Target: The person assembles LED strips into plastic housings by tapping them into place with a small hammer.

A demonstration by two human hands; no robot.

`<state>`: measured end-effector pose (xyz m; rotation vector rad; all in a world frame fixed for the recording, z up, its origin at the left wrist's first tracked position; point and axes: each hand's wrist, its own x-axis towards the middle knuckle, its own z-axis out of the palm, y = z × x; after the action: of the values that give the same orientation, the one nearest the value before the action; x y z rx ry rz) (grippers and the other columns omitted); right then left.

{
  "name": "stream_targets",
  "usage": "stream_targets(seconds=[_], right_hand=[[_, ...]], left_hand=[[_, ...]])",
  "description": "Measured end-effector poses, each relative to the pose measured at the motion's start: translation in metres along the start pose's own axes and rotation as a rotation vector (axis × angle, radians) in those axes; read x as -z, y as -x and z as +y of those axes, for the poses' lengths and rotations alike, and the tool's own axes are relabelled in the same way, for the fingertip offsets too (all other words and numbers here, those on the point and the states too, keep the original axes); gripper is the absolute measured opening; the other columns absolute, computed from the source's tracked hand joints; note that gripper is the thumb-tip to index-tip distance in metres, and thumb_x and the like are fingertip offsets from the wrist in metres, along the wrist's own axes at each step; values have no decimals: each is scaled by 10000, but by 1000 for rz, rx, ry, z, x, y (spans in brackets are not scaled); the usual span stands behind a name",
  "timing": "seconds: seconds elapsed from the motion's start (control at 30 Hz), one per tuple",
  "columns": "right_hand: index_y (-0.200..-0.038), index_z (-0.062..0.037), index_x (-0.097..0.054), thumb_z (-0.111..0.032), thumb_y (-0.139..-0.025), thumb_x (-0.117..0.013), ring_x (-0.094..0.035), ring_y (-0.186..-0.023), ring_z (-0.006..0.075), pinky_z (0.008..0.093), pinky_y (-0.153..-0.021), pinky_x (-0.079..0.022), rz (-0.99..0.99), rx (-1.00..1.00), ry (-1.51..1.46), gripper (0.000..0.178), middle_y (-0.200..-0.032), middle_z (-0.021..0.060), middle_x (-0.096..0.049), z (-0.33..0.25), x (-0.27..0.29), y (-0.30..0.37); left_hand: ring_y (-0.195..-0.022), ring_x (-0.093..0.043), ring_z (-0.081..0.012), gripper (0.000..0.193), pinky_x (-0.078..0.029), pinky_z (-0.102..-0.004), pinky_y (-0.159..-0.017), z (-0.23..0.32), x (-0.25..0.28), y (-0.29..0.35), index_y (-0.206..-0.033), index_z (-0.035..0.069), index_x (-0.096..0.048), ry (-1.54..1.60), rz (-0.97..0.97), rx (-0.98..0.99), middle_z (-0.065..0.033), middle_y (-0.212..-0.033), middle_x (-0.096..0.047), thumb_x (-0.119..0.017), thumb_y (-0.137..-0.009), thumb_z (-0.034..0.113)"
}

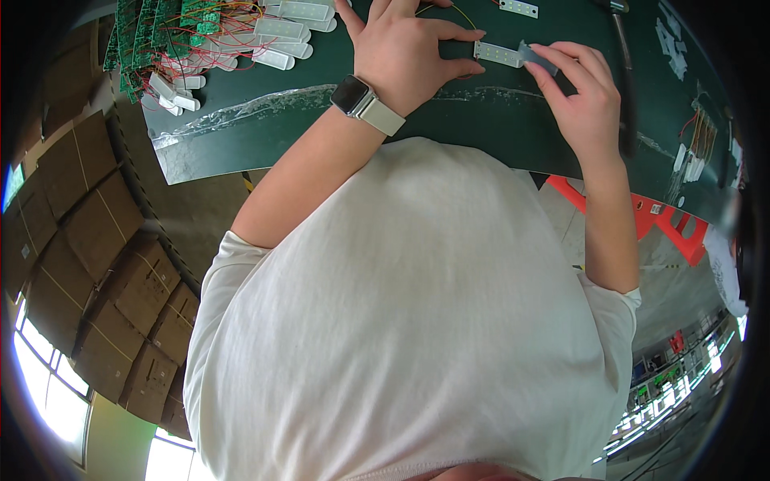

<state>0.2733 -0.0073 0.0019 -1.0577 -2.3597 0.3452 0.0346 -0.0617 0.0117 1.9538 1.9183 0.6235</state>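
Green bench (216,152) extends across the top of the view, with boxes (72,160) stacked on the floor side at left. Left hand (472,52): thumb and forefinger stand apart, their tips bracketing the near end of the white strip (497,54); whether they touch it cannot be told. The remaining fingers are partly cut off by the upper edge, and their hold cannot be told. Right hand (537,66): thumb and fingers are pinched together on a grey piece (527,54), which overlaps the opposite end of the strip.

Governing relation: the strip lies between the two hands, to the right of the left hand and to the left of the right hand. Its long axis runs left to right, dipping slightly toward the right. Both hands are close to it, one at each end; neither is clearly nearer.

Outward from the hands: a second strip (519,8) lies beyond the first. A dark tool (628,112) lies just right of the right hand, with pale scraps (670,52) past it. Farther right sits a wired bundle (703,136). At far left, white cases (281,32) and green boards (160,40) lie among red wires.
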Motion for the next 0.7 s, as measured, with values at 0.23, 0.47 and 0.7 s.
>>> stream_targets(seconds=[0.23,0.47,0.7], right_hand=[[-1068,-101,-790,-112,-804,-841,-641,-1003,218,348,-834,-547,-101,45,-61,270,-1028,12,-697,-15,-15,-11],[-1069,-108,-790,-120,-800,-840,-635,-1020,218,358,-855,-547,-111,57,-49,273,-1045,-1,-699,-10,-25,-9],[-1080,-114,-793,-132,-808,-836,-638,-1014,215,350,-848,-549,-113,19,-40,276,-1047,-3,-701,-13,-27,-9]], left_hand=[[-1361,-472,-300,367,-213,-744,-1122,-2,-2,0,-1005,260,-845,-8,23,-5,7,-1260,-610,-932,-651,304],[-1368,-466,-301,361,-203,-757,-1122,-3,-4,1,-1013,261,-847,-14,29,-8,-1,-1266,-609,-924,-663,307],[-1354,-472,-305,343,-209,-749,-1122,-4,-5,2,-1003,256,-847,-2,50,-25,-5,-1256,-608,-918,-672,307]])
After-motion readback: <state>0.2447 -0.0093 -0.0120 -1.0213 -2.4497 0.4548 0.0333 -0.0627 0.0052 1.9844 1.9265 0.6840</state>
